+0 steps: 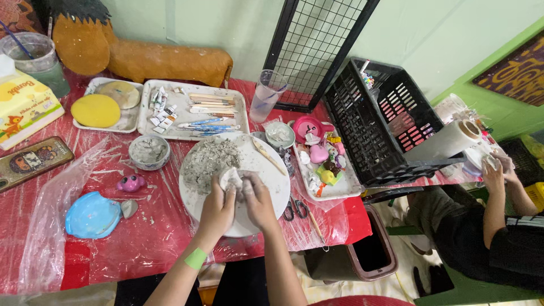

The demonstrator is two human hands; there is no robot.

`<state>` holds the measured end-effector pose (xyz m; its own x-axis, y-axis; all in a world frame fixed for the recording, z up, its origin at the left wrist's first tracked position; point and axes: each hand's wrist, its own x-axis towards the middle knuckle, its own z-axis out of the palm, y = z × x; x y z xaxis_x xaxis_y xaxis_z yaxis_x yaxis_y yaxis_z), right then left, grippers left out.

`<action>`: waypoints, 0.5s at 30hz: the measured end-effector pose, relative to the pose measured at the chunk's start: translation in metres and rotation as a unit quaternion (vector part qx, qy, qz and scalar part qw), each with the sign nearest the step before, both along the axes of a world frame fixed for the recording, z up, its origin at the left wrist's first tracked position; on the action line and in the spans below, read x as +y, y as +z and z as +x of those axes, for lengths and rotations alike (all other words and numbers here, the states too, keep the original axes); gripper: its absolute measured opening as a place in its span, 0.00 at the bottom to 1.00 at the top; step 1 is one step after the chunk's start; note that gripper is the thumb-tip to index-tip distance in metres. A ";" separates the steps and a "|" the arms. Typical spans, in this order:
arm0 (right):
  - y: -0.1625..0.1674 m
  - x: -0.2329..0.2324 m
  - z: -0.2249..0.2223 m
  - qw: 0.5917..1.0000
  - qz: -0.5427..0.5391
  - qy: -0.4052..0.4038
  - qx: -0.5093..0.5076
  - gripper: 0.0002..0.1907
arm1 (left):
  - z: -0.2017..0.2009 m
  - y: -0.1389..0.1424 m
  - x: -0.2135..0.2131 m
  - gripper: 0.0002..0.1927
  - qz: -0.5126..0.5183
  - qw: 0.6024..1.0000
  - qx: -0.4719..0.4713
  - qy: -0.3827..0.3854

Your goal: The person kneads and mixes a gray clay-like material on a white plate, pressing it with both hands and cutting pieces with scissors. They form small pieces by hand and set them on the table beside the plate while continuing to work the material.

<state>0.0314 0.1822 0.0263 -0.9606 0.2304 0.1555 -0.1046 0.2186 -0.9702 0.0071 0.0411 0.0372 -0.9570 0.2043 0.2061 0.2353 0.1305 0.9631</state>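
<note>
Both hands closed on one clay lump (231, 178): left hand (218, 207) cups it from below, right hand (258, 201) pinches its top; lump sits over the round white board (272, 175) at the desk's near edge, beside the grey clay pile (207, 161); looks like the kneading/shaping step; next move calls for steady squeezing over the board; scissors (296, 208) just right; co-worker's hands (498, 170) well apart

A red table (170, 243) under clear plastic sheet (51, 226) bears a white round board (272, 181), trays (238, 113), bowl (149, 152), scissors (296, 208)
</note>
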 end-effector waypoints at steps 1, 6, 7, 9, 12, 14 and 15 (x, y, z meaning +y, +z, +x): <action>-0.003 -0.002 0.003 0.998 -0.043 0.003 -0.043 0.16 | 0.001 0.003 0.001 0.29 0.025 0.999 0.005 -0.021; -0.001 0.007 0.013 0.997 -0.042 0.065 -0.021 0.16 | 0.006 0.022 -0.012 0.26 0.008 0.987 -0.112 -0.111; 0.001 0.008 0.012 0.997 -0.025 0.072 0.001 0.15 | 0.002 0.024 -0.016 0.24 -0.036 0.988 -0.101 -0.109; 0.003 0.007 0.007 0.997 -0.014 0.073 0.030 0.14 | 0.000 0.020 -0.018 0.20 -0.108 0.991 -0.027 -0.076; 0.003 0.001 0.002 0.998 0.053 0.035 0.023 0.15 | -0.013 0.004 -0.011 0.17 -0.154 0.984 0.091 0.004; 0.000 -0.003 0.001 0.996 0.089 0.015 0.009 0.16 | -0.019 -0.007 -0.008 0.20 -0.148 0.986 0.065 0.030; -0.002 -0.003 0.002 0.995 0.097 0.016 0.006 0.15 | -0.021 -0.010 -0.007 0.18 -0.143 0.988 0.053 0.023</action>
